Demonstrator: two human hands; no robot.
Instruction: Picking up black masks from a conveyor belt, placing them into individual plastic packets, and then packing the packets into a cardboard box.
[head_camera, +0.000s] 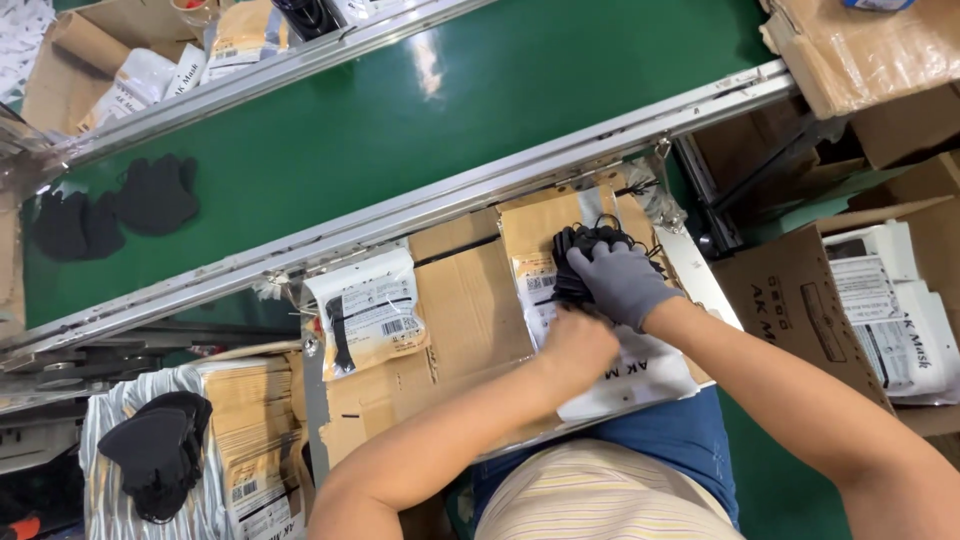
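Cardboard sheets (470, 300) covered the small worktable beside a green conveyor belt (400, 110). On them, the gloved right hand (622, 280) gripped a stack of black masks (580, 255) at the mouth of a white pouch (625, 375), which the bare left hand (578, 345) pinched and held down. Just left lay a filled pouch (365, 320).

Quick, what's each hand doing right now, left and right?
Left hand: bare, closed in a loose fist, pressing on the white pouch.
Right hand: in a grey glove, closed on a bunch of black masks.
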